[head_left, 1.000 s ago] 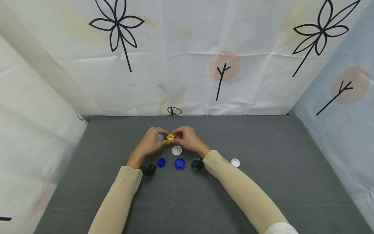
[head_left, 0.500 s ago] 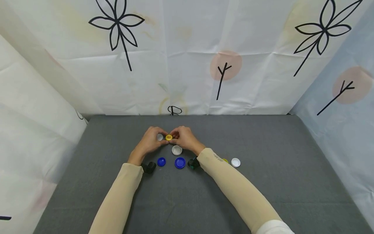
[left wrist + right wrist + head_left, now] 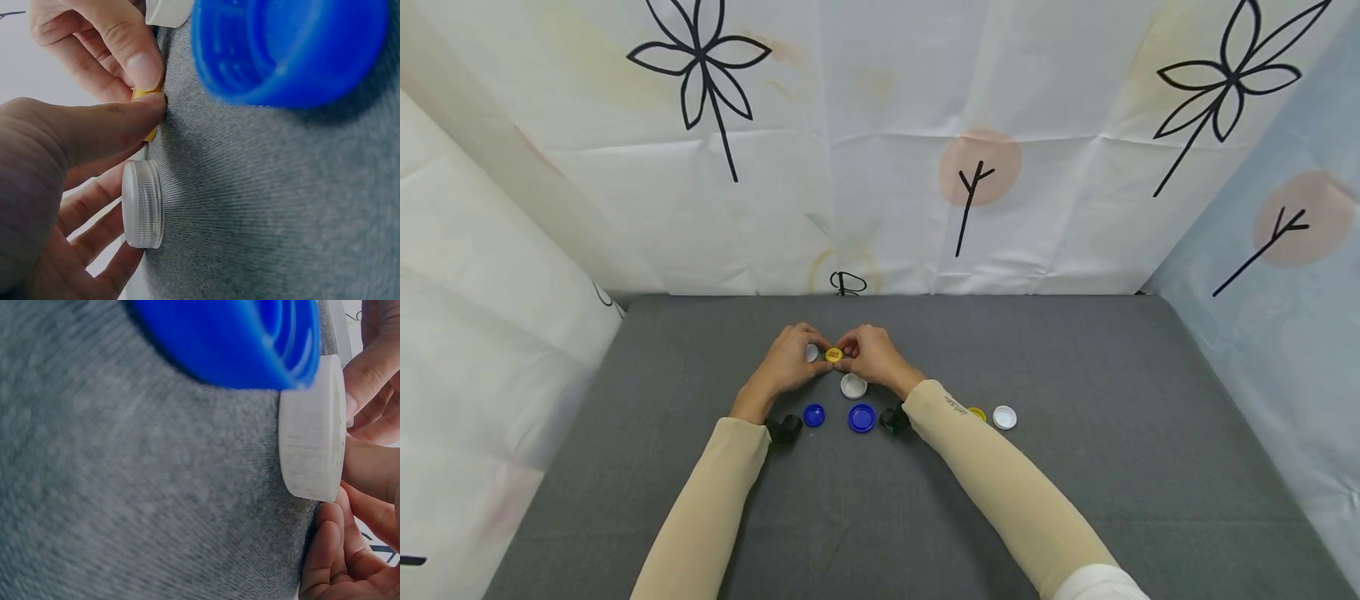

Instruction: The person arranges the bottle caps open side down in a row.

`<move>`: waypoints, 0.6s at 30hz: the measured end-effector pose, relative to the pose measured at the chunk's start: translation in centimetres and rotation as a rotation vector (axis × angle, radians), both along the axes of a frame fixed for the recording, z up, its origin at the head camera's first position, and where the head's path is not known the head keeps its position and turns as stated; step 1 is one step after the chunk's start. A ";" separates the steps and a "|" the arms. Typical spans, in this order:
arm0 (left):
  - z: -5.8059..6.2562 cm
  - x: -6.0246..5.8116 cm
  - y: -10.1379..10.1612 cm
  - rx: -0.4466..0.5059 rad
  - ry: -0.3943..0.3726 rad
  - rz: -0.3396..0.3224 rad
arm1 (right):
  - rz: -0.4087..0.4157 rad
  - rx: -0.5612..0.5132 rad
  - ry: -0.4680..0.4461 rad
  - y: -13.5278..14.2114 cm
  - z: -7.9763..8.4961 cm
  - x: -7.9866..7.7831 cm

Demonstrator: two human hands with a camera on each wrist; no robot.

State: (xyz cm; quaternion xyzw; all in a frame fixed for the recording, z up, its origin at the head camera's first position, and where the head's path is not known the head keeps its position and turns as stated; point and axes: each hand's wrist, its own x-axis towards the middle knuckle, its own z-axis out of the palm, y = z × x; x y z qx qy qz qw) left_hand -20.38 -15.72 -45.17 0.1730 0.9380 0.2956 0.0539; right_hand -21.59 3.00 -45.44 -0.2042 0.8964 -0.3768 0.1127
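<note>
**Two hands meet on one yellow cap**

Grey-covered table, both arms reaching forward to a loose group of bottle caps. The left hand and the right hand close in from either side on a small yellow cap with print on its top. Thumb and finger of each pinch its rim; the thumbs nearly meet on the near side. The cap is down at cloth level, though I can't tell whether it bears on the cloth or is held a touch above it.

Neighbours: a translucent cap stands within the spread of the left hand, the lower fingers behind it; contact unclear. A white cap sits on the near side of the yellow one, then a small blue cap and a large blue cap nearer the body. Beside the right sleeve lie another white cap and a second yellow cap, partly hidden.

My reading: the step in hand is positioning or seating the yellow cap. The next move seems to call for an even, gentle release by both hands, the left lifting clear of the translucent cap without nudging it.
</note>
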 end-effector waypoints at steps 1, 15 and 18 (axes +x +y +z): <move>0.0 0.0 0.0 -0.002 -0.001 -0.001 | -0.001 0.005 0.000 0.0 0.0 0.0; 0.8 2.2 0.2 0.064 0.061 0.034 | 0.042 -0.004 -0.048 2.6 0.9 1.5; 1.2 3.1 0.6 0.090 0.025 0.004 | 0.072 -0.006 -0.065 3.5 1.2 2.1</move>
